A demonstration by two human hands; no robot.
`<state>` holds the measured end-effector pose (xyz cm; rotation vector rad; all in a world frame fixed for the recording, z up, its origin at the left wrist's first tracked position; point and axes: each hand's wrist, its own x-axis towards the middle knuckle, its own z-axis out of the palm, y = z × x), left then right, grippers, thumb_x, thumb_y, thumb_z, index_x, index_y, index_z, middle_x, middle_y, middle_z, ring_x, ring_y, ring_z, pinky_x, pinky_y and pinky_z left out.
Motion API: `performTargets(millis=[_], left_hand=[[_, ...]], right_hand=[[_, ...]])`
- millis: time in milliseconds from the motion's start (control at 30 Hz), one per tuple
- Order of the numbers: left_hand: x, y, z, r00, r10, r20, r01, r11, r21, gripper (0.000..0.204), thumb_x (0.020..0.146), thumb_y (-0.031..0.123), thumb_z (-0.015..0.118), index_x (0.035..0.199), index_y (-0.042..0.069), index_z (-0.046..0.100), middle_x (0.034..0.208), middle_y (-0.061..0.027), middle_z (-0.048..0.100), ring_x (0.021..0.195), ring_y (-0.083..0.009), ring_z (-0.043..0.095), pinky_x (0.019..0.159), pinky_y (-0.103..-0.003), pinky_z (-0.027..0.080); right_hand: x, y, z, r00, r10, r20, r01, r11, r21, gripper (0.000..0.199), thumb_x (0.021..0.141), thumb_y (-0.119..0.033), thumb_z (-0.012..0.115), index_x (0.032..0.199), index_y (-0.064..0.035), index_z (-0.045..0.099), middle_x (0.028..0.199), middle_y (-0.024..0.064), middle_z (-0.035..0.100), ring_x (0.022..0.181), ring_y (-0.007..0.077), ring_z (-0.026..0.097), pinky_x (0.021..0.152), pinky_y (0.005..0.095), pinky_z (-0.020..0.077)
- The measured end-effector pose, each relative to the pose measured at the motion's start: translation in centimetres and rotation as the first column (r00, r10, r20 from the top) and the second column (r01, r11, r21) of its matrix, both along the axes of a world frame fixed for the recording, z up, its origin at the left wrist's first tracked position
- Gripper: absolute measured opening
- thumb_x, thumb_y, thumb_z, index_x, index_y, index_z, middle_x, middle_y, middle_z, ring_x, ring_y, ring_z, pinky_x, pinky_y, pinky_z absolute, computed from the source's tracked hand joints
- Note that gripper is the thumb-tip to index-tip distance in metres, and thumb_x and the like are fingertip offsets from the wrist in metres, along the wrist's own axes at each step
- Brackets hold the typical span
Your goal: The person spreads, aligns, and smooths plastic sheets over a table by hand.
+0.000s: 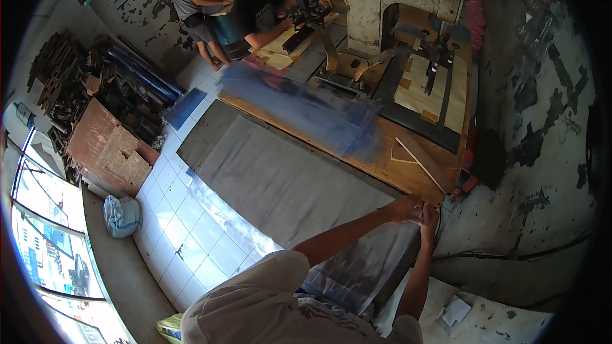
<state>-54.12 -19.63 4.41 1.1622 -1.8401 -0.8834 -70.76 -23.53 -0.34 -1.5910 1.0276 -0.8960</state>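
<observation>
My left hand (405, 209) and my right hand (428, 215) meet at the right end of the work table, fingers closed and pressed together. Whatever is pinched between them is too small to make out. Just below them lies the corner of a clear plastic sheet (376, 255), spread over the grey tabletop (213, 129) and hanging toward my body. Beyond my hands runs a wooden ledge (408, 175), with a thin wooden stick (421, 167) on it. A bluish stack of plastic sheets (306, 111), blurred, covers the ledge's left part.
A heavy pale press (366, 13) stands behind the ledge, with yellowish boards (427, 86) beside it. One person (261, 16) works at it; another person (194, 9) stands farther back. Scrap wood (60, 76) and a white sack (122, 216) are at left; a peeling wall (529, 121) is at right.
</observation>
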Motion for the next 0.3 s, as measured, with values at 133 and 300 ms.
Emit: performTargets(millis=[133,300], left_hand=[[0.1,-0.9,2.1,0.999,-0.047,-0.015,0.048,0.99,0.132,0.041,0.068,0.029,0.078,0.087,0.002,0.055,0.085,-0.0113,0.057,0.082,-0.0301,0.057,0.073,-0.039,0.045],[0.9,-1.7,2.2,0.991,-0.128,-0.037,0.132,0.983,0.129,0.048,0.07,0.032,0.078,0.098,0.003,0.053,0.084,-0.0109,0.058,0.082,-0.0279,0.058,0.072,-0.039,0.045]], right_hand=[[0.4,0.1,-1.3,0.964,-0.106,0.245,0.094,0.994,0.062,0.042,0.096,-0.033,0.047,0.075,0.002,0.057,0.068,0.0045,0.057,0.06,0.0122,0.052,0.056,0.0267,0.0397],[1.0,-0.1,-1.8,0.925,-0.18,0.335,0.164,0.984,0.075,0.038,0.096,-0.031,0.048,0.08,0.0022,0.057,0.072,0.005,0.06,0.065,0.0128,0.057,0.06,0.0251,0.044]])
